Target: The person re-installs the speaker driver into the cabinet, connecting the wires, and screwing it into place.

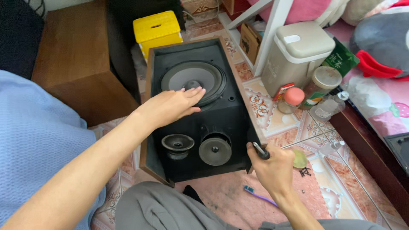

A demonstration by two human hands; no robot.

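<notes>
On the patterned tile floor point(272, 123), a black-fronted loudspeaker cabinet with wooden sides point(200, 110) lies on its back, its three drivers facing up. The left hand point(172, 106) rests flat on the rim of the large grey woofer cone point(191, 79), fingers point(194, 93) stretched out and gripping nothing. The right hand point(275, 170) sits at the cabinet's lower right corner, fingers curled tight around a slim tool with a black handle and metal shaft point(260, 150), probably a screwdriver; its tip is hidden. To my eye the woofer is being steadied while the front panel gets worked on. The next move calls for bringing the tool tip squarely onto a fastener. A purple toothbrush point(257, 195) lies on the floor near the right wrist.
</notes>
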